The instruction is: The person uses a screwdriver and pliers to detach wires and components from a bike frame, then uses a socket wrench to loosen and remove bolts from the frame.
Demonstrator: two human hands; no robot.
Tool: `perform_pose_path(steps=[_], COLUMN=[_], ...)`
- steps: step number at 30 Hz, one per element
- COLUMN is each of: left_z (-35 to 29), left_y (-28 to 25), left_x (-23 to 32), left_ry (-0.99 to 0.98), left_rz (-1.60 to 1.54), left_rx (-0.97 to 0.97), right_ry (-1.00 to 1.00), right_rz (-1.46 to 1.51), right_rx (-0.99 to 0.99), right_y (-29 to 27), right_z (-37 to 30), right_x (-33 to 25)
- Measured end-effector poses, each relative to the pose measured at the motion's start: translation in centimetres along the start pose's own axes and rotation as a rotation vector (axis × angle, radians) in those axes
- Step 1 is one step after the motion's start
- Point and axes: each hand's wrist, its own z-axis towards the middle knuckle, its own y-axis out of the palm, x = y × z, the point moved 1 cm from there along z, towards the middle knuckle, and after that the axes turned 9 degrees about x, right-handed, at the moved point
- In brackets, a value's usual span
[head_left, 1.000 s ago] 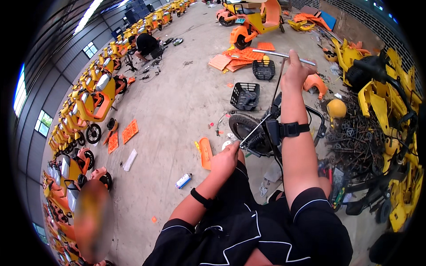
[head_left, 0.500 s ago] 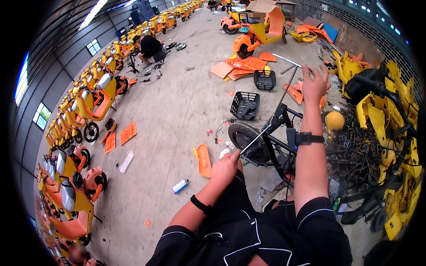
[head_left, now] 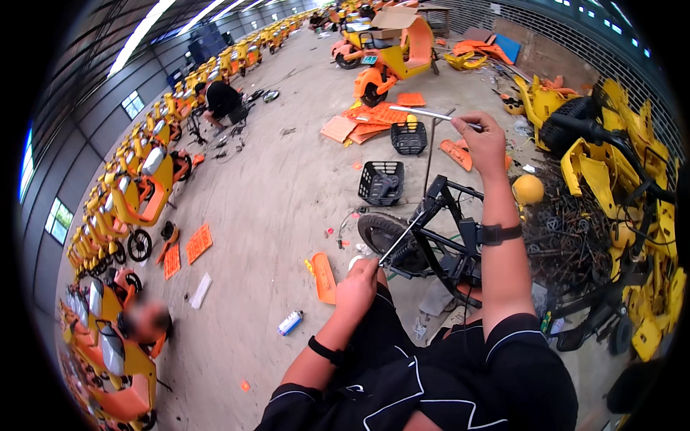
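My left hand (head_left: pixel 357 287) is closed round the near end of a thin silver rod (head_left: pixel 401 243), which runs up to a black two-wheeler frame (head_left: pixel 440 237) with a wheel (head_left: pixel 381 233). Higher up, my right hand (head_left: pixel 480 140) pinches the right end of a brighter silver bar (head_left: pixel 424 113). That bar crosses the top of a thin upright shaft (head_left: pixel 430 154) reaching down to the frame; whether the two are joined I cannot tell. A short dark bar also shows near the shaft's top.
Black baskets (head_left: pixel 382 182) and orange panels (head_left: pixel 363 126) lie beyond the frame. A metal parts heap (head_left: pixel 564 237) and yellow body panels (head_left: pixel 586 176) crowd the right. Scooters (head_left: pixel 147 187) line the left. A spray can (head_left: pixel 290 323) lies nearby. Another person (head_left: pixel 223 102) crouches farther off.
My right hand has moved left and slightly down. The upright shaft has swung from leaning right to nearly vertical, and the silver bar has shifted left. My left hand is slightly lower, still gripping its rod.
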Motion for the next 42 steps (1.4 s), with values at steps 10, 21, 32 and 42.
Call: perform_pose_path(steps=[10, 21, 32, 42], left_z=[-0.3, 1.1, 1.5, 1.6], left_y=[0.5, -1.4, -0.3, -0.4], left_x=[-0.3, 1.5, 1.4, 0.9], left_ry=[0.011, -0.092, -0.114, -0.091], left_rz=[-0.026, -0.005, 0.028, 0.02], left_rx=[0.032, -0.122, -0.183, -0.191], right_ry=[-0.51, -0.584, -0.799, -0.288], right_rz=[-0.956, -1.012, -0.547, 1.014], right_rx=[-0.658, -0.139, 0.145, -0.661], right_y=[0.6, 9.7, 12.5, 13.2], right_z=[3.5, -2.4, -0.9, 0.1], right_x=[-8.0, -5.4, 0.8, 4.1])
